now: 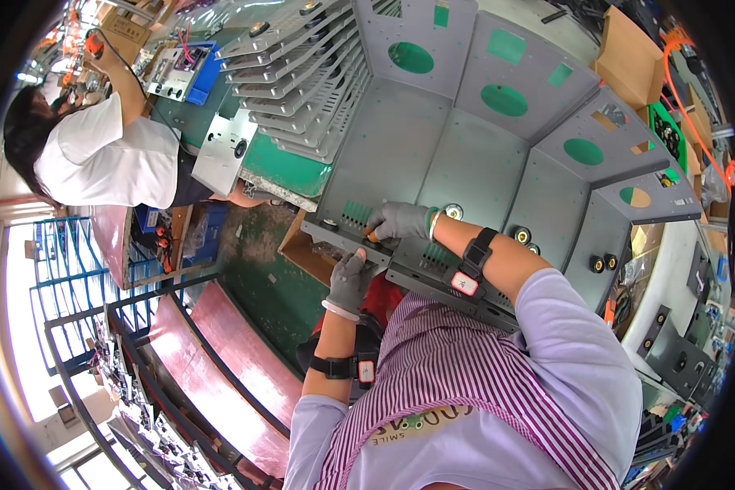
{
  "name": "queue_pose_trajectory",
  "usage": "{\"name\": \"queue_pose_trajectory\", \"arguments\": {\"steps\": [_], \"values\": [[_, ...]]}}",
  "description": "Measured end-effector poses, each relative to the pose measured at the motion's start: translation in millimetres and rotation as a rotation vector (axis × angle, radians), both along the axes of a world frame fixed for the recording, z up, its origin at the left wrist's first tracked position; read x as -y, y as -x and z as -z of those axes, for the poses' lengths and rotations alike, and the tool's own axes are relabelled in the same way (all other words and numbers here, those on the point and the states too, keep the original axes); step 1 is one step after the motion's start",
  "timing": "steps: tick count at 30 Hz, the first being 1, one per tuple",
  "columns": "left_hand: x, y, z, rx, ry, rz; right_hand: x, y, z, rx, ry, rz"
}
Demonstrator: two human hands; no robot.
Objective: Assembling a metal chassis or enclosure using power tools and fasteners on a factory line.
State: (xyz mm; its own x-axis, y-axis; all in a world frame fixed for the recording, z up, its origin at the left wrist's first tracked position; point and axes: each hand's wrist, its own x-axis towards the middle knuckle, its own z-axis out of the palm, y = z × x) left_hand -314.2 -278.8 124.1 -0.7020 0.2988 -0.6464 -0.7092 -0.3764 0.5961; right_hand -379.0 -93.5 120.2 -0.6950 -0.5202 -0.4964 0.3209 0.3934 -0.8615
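Several grey sheet-metal panels [381, 147] lie side by side in front of me, each with an upright far wall with oval and square cut-outs. My right hand [402, 220], in a grey glove with bare fingertips, reaches over the leftmost panel's near edge. Its fingers are pinched together at the near flange [343, 238]; whatever they hold is too small to make out. Just below, my left hand [348, 282], gloved the same way, closes on that flange from the near side, thumb up. Small round black-and-metal fittings [522, 235] sit in pairs on the panels to the right.
A stack of slotted metal plates [302, 90] stands at the far left on a green-topped table [282, 167]. Beyond it a co-worker in a white shirt [110, 155] holds an orange-and-black tool [95, 43]. At lower left is a rack with pink boards [212, 367]. An open cardboard box [629, 57] is at far right.
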Motion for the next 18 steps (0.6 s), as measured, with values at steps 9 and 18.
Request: {"name": "queue_pose_trajectory", "arguments": {"steps": [9,18], "values": [[0.3,-0.2,-2.8,-0.004,0.023,0.021,-2.5,-7.1,1.4,-0.132,0.121,-0.017],[-1.6,-1.5,-0.2,-0.019,-0.019,-0.021,5.2,-0.6,-6.5,-0.219,-0.237,-0.13]]}}
